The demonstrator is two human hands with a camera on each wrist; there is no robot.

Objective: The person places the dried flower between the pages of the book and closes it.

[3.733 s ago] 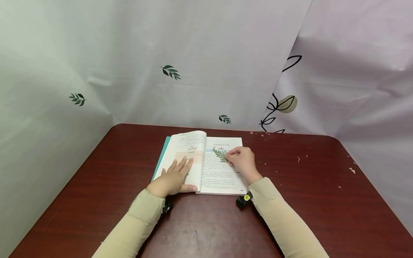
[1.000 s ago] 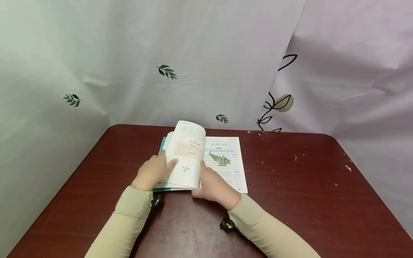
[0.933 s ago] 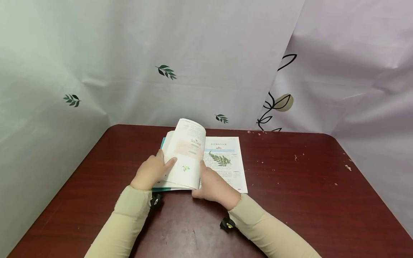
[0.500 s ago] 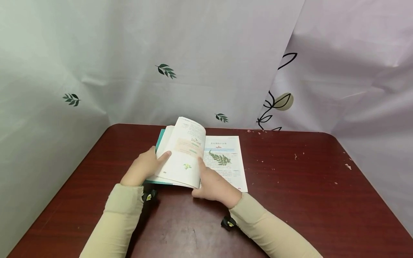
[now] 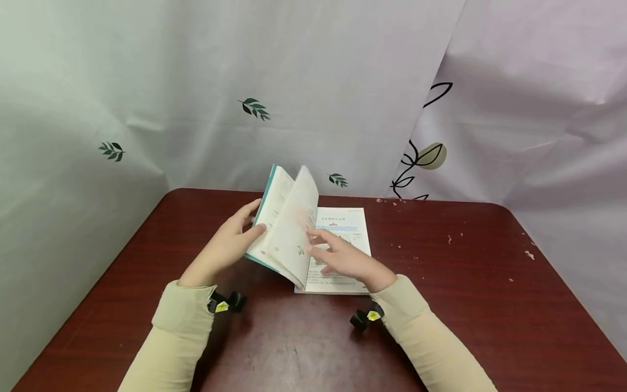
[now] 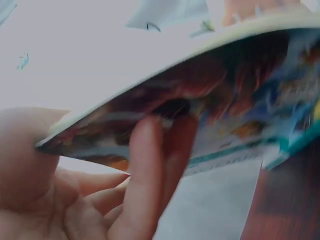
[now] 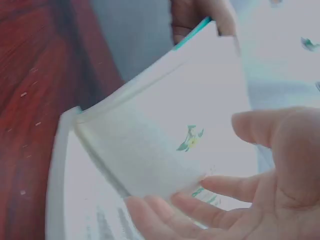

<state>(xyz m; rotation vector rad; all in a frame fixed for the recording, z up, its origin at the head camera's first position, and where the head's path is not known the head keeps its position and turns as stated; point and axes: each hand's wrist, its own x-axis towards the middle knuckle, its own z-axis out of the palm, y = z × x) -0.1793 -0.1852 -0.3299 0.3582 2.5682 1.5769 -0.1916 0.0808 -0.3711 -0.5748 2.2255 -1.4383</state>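
An open book [image 5: 289, 223] is on the table with its left part lifted and tilted up. My left hand [image 5: 220, 247] grips that raised part at its outer edge, thumb on the pages and fingers under the picture cover [image 6: 235, 95], seen in the left wrist view. My right hand [image 5: 343, 258] hovers over the right page [image 5: 335, 286], fingers loosely bent, fingertips at the raised leaf of paper. In the right wrist view its fingers [image 7: 230, 187] lie against that page, pinching nothing. The fern sprig on the right page is mostly hidden by my right hand.
The dark red table [image 5: 455, 305] extends around the book, with several pale chips near its right side. A white curtain [image 5: 313, 81] with printed leaves stands behind it. Black wrist cameras [image 5: 364, 316] hang under both sleeves.
Earlier my right hand pinched the fern sprig, then let it lie on the right page and held the pages near the spine. Now my left hand has raised the left part and my right hand has loosened.
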